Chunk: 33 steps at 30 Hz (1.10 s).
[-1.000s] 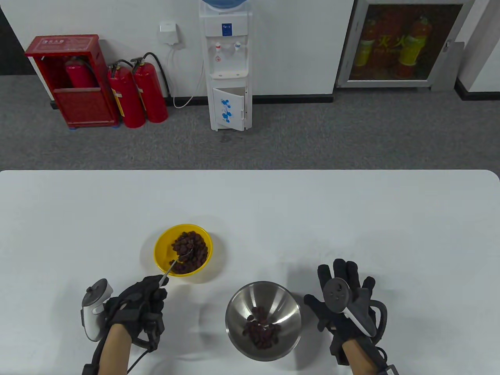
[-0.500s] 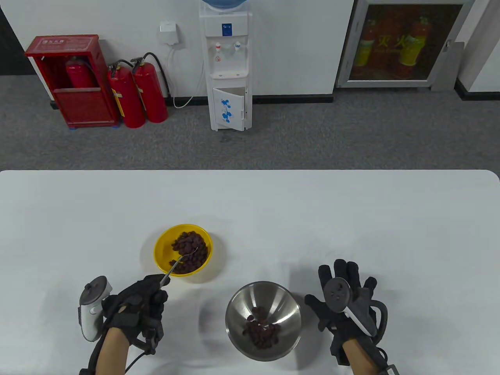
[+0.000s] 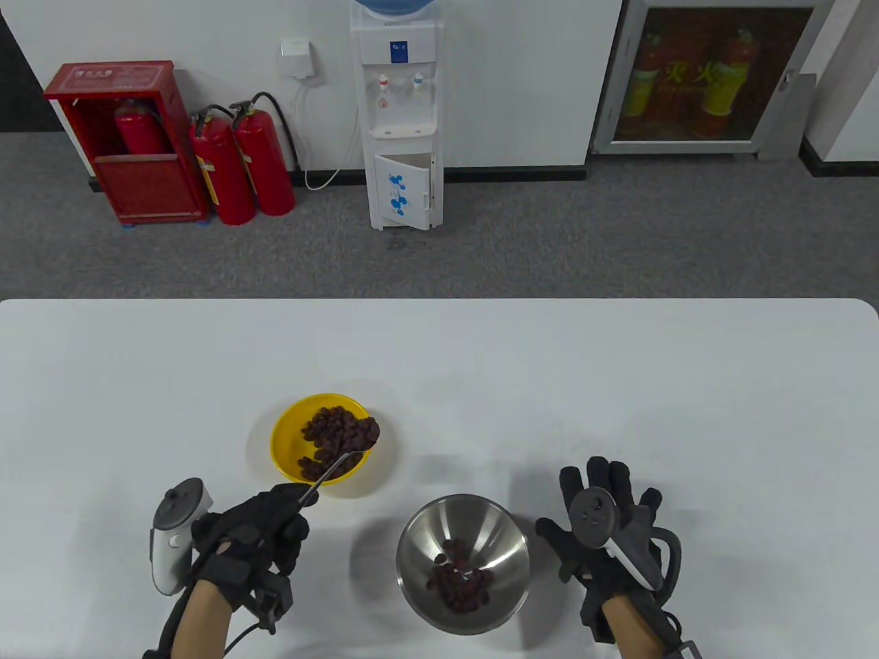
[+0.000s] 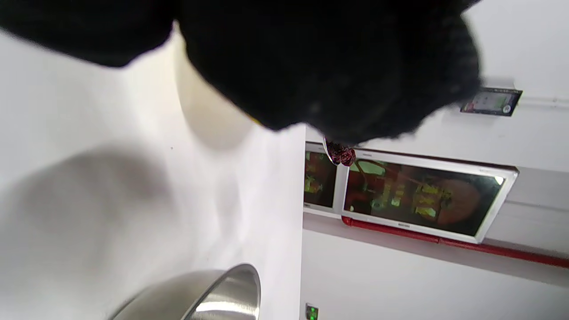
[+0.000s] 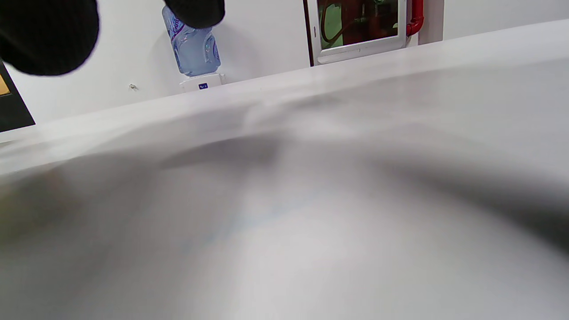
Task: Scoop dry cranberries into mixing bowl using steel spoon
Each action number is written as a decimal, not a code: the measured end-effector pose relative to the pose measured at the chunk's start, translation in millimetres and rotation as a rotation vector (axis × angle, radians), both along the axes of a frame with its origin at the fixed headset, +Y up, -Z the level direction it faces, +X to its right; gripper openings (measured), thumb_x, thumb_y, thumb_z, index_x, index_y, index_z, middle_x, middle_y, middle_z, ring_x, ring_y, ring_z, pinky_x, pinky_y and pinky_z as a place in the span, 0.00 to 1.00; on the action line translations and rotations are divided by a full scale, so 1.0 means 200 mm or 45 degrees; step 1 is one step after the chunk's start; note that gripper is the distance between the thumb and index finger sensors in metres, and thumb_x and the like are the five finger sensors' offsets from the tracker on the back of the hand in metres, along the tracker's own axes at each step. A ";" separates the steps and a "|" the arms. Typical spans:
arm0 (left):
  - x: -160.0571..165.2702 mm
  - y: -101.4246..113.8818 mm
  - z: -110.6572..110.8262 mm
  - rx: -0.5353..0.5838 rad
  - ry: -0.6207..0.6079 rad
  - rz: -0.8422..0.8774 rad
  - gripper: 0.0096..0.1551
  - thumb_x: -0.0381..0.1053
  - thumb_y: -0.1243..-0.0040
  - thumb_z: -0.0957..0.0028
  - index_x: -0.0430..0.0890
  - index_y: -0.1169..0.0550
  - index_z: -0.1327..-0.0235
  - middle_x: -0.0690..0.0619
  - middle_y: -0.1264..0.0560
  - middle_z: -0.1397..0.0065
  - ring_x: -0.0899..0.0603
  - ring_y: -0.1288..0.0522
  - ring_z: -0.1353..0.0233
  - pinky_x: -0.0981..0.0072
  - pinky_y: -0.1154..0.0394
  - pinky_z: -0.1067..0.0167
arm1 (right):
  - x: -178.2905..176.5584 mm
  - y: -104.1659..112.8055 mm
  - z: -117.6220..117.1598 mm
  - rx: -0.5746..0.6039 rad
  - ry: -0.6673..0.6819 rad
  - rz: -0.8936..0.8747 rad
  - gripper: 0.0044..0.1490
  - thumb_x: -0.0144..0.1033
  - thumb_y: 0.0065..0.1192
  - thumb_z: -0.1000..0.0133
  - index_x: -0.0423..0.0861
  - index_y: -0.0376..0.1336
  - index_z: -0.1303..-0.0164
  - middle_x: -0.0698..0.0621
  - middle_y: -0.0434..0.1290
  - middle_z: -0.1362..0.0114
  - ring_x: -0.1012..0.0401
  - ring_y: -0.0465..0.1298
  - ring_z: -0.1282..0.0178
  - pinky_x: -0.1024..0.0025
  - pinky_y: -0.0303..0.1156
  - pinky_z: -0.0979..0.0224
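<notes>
The left hand [image 3: 257, 532] pinches the stiff spoon [image 3: 336, 463] by its handle end, loose cranberries [image 3: 362, 431] likely spilling if tilted, while the right hand [image 3: 604, 532] rests spread.

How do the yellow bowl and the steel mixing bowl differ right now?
The yellow bowl is opaque yellow and smaller; the mixing bowl is shiny steel and larger. The yellow bowl sits farther from the person, to the left; the mixing bowl is nearer, beside the right hand. Both stand upright and hold dried cranberries.
</notes>
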<state>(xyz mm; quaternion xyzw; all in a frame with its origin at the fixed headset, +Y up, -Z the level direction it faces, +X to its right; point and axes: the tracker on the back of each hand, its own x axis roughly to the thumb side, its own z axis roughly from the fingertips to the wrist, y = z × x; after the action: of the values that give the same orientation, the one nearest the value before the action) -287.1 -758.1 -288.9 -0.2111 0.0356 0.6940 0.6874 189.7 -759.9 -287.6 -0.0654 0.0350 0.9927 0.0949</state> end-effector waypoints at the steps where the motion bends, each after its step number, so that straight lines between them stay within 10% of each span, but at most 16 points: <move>1: 0.01 0.01 0.00 0.007 -0.017 -0.003 0.28 0.55 0.44 0.47 0.38 0.22 0.42 0.59 0.10 0.74 0.52 0.15 0.83 0.59 0.16 0.75 | 0.00 0.00 0.00 0.001 0.000 0.001 0.56 0.75 0.56 0.55 0.64 0.43 0.20 0.57 0.29 0.16 0.53 0.31 0.13 0.31 0.27 0.24; 33: 0.33 0.17 0.07 0.227 -0.400 -0.099 0.28 0.55 0.45 0.46 0.40 0.22 0.41 0.58 0.10 0.72 0.51 0.15 0.81 0.58 0.16 0.73 | 0.00 0.00 0.00 -0.006 0.004 0.003 0.55 0.75 0.56 0.55 0.64 0.43 0.20 0.56 0.30 0.15 0.53 0.32 0.13 0.31 0.28 0.23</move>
<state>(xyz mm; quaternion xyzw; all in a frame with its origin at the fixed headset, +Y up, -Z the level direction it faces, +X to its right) -220.8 -724.3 -274.4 -0.2536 -0.1257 0.6258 0.7268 189.3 -760.3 -287.9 -0.0640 0.0373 0.9929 0.0934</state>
